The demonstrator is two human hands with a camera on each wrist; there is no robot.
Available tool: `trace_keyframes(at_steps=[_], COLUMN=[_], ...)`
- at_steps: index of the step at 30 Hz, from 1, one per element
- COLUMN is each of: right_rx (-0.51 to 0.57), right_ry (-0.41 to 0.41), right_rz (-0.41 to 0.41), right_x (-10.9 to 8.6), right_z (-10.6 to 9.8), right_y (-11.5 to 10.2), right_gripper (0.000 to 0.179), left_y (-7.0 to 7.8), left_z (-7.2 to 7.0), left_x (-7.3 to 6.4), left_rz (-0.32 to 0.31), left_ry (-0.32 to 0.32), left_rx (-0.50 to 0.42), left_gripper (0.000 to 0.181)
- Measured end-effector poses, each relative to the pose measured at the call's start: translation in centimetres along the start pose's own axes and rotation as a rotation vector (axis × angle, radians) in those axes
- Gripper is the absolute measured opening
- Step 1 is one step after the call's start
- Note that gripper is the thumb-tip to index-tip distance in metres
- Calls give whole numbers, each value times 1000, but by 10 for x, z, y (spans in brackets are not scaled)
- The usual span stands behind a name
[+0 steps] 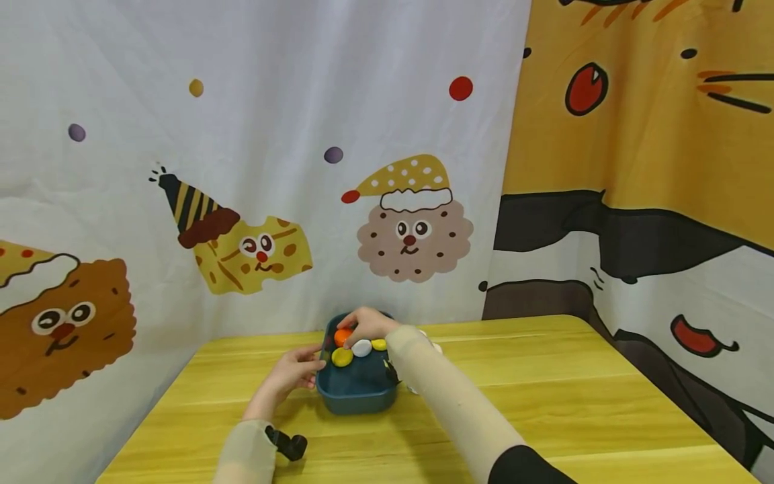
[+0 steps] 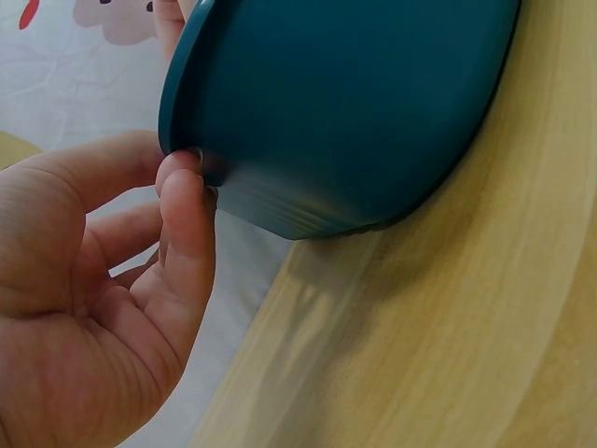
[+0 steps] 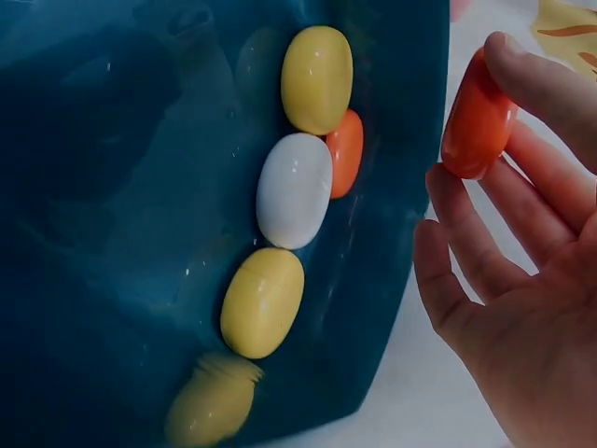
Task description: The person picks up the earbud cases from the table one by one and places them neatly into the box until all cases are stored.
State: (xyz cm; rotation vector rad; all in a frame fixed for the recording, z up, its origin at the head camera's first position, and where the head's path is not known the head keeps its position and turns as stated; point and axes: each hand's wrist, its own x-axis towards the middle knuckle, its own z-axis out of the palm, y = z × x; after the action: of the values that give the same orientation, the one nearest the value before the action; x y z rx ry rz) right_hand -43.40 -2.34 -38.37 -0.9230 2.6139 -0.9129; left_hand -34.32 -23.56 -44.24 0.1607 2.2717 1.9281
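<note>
A deep blue-green plastic tub (image 1: 357, 403) stands on the table. My left hand (image 1: 294, 371) is at its left side, and in the left wrist view thumb and fingers pinch the tub's rim (image 2: 173, 103). Over the far left part of the tub, my right hand (image 1: 369, 324) holds a glossy orange egg-shaped piece (image 3: 478, 121) between thumb and fingertips. Along the tub's inner side lie a yellow oval piece (image 3: 317, 79), a white one (image 3: 295, 191), a second yellow one (image 3: 263, 303) and a smaller-looking orange one (image 3: 345, 154), partly hidden behind the white.
The wood-grain table (image 1: 544, 396) runs along a printed cloth backdrop (image 1: 272, 134). A white object (image 1: 437, 347) shows just past my right forearm, mostly hidden by it. A black wrist camera (image 1: 289, 445) sits on my left forearm.
</note>
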Motion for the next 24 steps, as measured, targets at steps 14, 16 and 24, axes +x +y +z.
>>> trace_keyframes(at_steps=[14,16,24], right_rx=[29,41,44], right_ry=[-59,-67,-73], right_rz=[17,21,20], right_x=[6,6,6], right_z=[8,8,11], right_y=[-2,-3,2], right_gripper=[40,40,41], left_y=[0,0,0], left_z=[-3,-4,-2], left_x=[1,1,1], left_rz=[-2,-3,-4], left_ry=[4,6,-2], left_rx=[-6,-7,-12], left_gripper=[55,55,57])
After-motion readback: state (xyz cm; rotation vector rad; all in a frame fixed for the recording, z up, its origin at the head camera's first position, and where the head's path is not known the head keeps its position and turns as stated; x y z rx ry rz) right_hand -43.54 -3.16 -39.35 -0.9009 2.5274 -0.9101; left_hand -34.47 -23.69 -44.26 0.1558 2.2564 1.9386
